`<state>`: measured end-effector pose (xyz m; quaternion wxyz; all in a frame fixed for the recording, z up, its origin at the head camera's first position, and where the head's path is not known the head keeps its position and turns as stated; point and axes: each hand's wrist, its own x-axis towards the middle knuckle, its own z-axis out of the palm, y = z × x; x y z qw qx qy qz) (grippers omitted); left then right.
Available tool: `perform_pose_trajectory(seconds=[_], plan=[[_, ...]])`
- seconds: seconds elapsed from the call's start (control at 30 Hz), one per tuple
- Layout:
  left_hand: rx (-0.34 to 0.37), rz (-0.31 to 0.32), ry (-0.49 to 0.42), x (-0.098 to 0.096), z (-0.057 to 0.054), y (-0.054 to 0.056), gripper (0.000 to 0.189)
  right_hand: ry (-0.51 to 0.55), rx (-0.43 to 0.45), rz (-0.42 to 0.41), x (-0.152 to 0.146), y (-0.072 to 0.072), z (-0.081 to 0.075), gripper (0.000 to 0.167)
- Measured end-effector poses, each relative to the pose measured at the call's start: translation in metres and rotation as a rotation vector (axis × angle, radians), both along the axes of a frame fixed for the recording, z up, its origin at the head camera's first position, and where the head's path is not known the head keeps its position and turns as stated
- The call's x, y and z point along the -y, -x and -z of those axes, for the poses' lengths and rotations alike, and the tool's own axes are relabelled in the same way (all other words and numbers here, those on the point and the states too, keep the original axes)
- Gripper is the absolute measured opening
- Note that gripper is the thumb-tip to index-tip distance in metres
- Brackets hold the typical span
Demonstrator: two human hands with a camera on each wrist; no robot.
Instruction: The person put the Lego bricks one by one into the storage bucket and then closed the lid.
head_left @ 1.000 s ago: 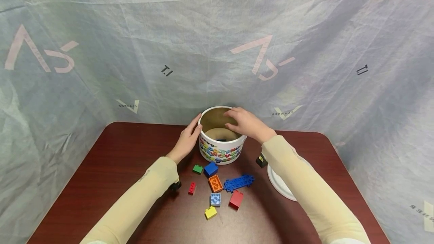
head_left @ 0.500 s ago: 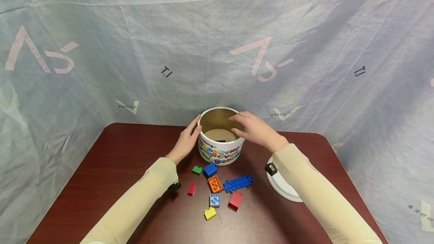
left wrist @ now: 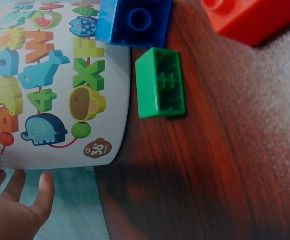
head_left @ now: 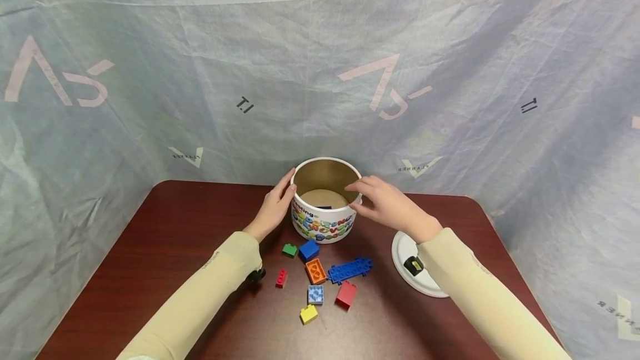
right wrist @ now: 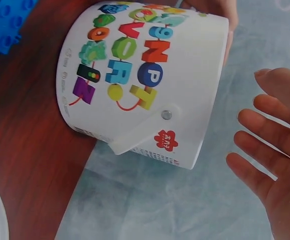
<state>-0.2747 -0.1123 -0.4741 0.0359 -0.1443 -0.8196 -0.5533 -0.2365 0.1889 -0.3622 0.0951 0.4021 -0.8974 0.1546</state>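
Observation:
A white bucket (head_left: 325, 221), printed with colourful letters and animals, stands upright at the back of the table, mouth up. Something small and dark (head_left: 324, 207) lies on its floor. Against the bucket's left side rests my left hand (head_left: 272, 207), fingers extended and thumb at the rim. At the right rim my right hand (head_left: 387, 204) hovers, fingers spread and apart from the wall in the right wrist view. Just in front of the bucket sit a green brick (head_left: 289, 250) and a blue brick (head_left: 309, 250); the green one (left wrist: 160, 84) shows hollow in the left wrist view.
Nearer on the table lie an orange brick (head_left: 315, 271), a blue wheeled base plate (head_left: 350, 270), and red (head_left: 281, 278), light blue (head_left: 315, 294), larger red (head_left: 346, 295) and yellow bricks (head_left: 308, 314). A white lid (head_left: 402, 249) lies under the right forearm. A grey sheet (head_left: 320, 71) hangs behind.
My right hand has drawn back from over the bucket's mouth, rightward and toward me, to its right rim. The left hand stays at the bucket's side.

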Motion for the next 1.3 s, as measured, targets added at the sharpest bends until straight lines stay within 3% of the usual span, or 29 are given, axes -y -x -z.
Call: perform_pose_trajectory(seconds=[0.33,0.7,0.93,1.3], plan=[[0.004,0.002,-0.016,-0.001,-0.001,-0.002,0.057,0.005,-0.032,-0.025,-0.012,-0.017,0.016,0.035],[0.007,0.007,-0.033,-0.001,-0.001,-0.001,0.057,-0.038,-0.005,-0.015,-0.021,-0.033,0.031,0.036],[0.005,0.010,-0.032,0.000,-0.002,-0.001,0.057,-0.024,-0.025,-0.033,-0.026,-0.040,0.048,0.035],[-0.010,-0.007,-0.038,-0.001,0.000,0.001,0.056,-0.046,0.050,-0.030,-0.029,-0.050,0.068,0.036]])
